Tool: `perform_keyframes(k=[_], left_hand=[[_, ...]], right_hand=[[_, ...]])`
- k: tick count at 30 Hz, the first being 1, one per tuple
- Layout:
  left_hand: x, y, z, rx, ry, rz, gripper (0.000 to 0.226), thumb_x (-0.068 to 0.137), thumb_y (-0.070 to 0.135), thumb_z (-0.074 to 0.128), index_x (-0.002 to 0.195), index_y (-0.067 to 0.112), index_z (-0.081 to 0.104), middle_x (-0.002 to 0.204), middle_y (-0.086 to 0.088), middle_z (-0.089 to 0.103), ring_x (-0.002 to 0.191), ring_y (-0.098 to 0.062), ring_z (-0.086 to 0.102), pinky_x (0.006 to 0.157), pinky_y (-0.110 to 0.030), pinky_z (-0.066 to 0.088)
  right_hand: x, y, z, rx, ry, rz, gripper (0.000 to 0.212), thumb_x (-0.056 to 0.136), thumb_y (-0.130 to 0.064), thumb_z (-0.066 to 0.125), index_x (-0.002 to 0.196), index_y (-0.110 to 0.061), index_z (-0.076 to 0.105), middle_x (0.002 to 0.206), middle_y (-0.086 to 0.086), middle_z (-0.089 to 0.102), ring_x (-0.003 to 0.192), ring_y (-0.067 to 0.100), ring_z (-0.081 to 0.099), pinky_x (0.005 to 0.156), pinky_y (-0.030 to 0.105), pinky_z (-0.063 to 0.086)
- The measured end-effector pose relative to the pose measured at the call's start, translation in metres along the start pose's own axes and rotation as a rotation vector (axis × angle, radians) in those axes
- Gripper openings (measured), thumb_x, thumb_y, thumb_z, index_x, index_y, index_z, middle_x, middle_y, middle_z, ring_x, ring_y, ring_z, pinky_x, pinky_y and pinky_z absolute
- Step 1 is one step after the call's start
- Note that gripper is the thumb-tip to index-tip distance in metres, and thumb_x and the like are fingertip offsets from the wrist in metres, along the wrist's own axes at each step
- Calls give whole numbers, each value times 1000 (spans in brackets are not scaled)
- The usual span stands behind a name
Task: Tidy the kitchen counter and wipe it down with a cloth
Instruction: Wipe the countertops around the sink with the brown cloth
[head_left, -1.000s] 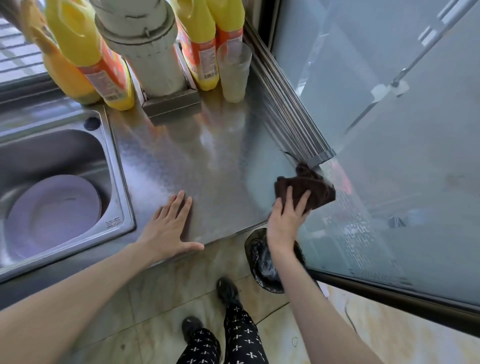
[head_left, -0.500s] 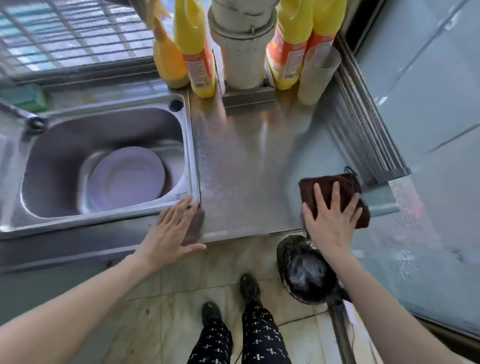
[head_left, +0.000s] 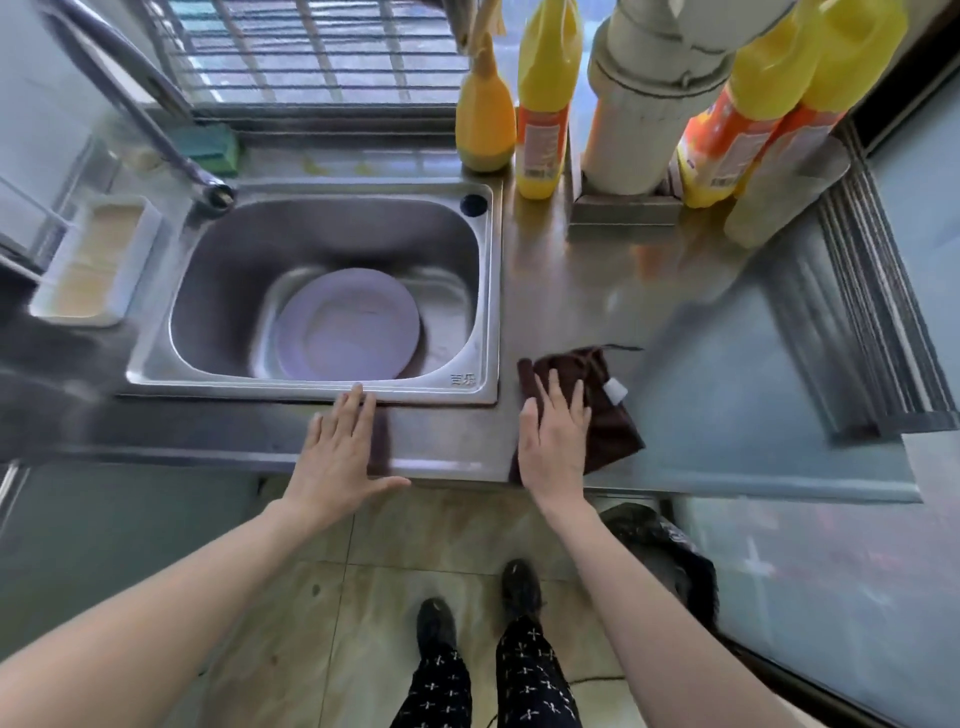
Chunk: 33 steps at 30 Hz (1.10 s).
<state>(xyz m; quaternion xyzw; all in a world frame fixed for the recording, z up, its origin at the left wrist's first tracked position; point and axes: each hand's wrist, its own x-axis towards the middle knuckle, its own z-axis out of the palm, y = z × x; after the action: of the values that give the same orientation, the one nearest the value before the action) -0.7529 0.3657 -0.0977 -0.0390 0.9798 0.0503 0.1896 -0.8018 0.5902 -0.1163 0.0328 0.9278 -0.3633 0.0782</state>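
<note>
A dark brown cloth lies on the steel counter just right of the sink, near the front edge. My right hand presses flat on the cloth's left part with straight fingers. My left hand rests flat on the counter's front strip below the sink rim, fingers straight and thumb spread.
The steel sink holds a lilac plate. Several yellow bottles and a white pipe stand at the back. A tap, a green sponge and a white tray are at left. A black bin sits on the floor below right.
My right hand has slid the cloth leftward along the counter's front, from the right corner to beside the sink. My left hand has shifted left along the front edge.
</note>
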Motion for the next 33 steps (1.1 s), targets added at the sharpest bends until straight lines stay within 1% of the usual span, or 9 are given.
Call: perform_keyframes(k=[5, 11, 14, 18, 22, 25, 28, 30, 33], left_hand=[[0, -11, -2, 4, 8, 58, 114, 72, 66, 59, 148, 13, -7, 158, -5, -9, 146, -21, -7, 118, -40, 0], [-4, -52, -4, 14, -17, 26, 120, 67, 69, 60, 147, 13, -9, 158, -4, -10, 146, -19, -9, 118, -40, -1], [-9, -70, -3, 25, -34, 5, 123, 66, 70, 61, 147, 12, -12, 158, -4, -11, 146, -18, -11, 118, -40, -1], [-14, -83, -3, 42, -29, 11, 121, 68, 69, 60, 147, 12, -13, 157, -3, -13, 146, -18, -11, 118, -40, -1], [-20, -93, -1, 52, -16, -19, 115, 73, 66, 57, 147, 10, -12, 157, -4, -14, 146, -18, -10, 118, -40, 0], [-30, -105, 3, 67, 8, -128, 114, 74, 67, 54, 146, 6, -10, 157, -9, -12, 146, -23, -7, 119, -42, 1], [-38, -123, 6, -45, 10, -328, 122, 70, 75, 51, 145, 0, -9, 156, -16, -13, 145, -26, -9, 117, -41, -3], [-38, -135, 4, -171, 23, -491, 128, 65, 81, 47, 145, -3, -9, 155, -19, -12, 145, -28, -10, 117, -40, -4], [-32, -151, 3, -256, 11, -622, 132, 61, 83, 45, 144, -5, -7, 155, -21, -11, 145, -29, -8, 117, -42, -2]], right_hand=[[2, 37, -13, -470, -141, -315, 55, 87, -39, 25, 139, -30, 43, 150, -2, 36, 139, 35, 28, 108, 58, 25], [49, 18, -18, -164, 54, 214, 47, 99, -33, 24, 146, -31, 27, 158, -5, 11, 145, 27, -5, 115, 54, -3], [59, -15, -1, 2, 4, 256, 49, 99, -32, 27, 147, -24, 24, 158, -3, 14, 145, 25, -11, 112, 56, -11], [38, -40, 27, -218, -228, -69, 43, 98, -33, 24, 137, -28, 43, 157, -10, 13, 144, 32, -8, 109, 63, -5], [-5, -48, 51, -537, -247, -295, 59, 88, -45, 15, 142, -34, 37, 153, -4, 28, 142, 42, 9, 107, 66, 17], [-27, -49, 66, -645, -285, -446, 52, 87, -42, 32, 135, -32, 47, 145, -2, 43, 135, 44, 31, 98, 64, 33], [-34, -31, 60, -720, -336, -614, 51, 87, -44, 33, 137, -35, 43, 145, -6, 44, 135, 36, 35, 105, 53, 33], [-35, -16, 51, -716, -285, -560, 53, 88, -43, 32, 140, -35, 38, 148, -6, 39, 138, 31, 29, 108, 48, 26], [-41, -23, 50, -592, -160, -202, 59, 87, -44, 19, 145, -33, 27, 156, -6, 20, 143, 31, 15, 113, 51, 21]])
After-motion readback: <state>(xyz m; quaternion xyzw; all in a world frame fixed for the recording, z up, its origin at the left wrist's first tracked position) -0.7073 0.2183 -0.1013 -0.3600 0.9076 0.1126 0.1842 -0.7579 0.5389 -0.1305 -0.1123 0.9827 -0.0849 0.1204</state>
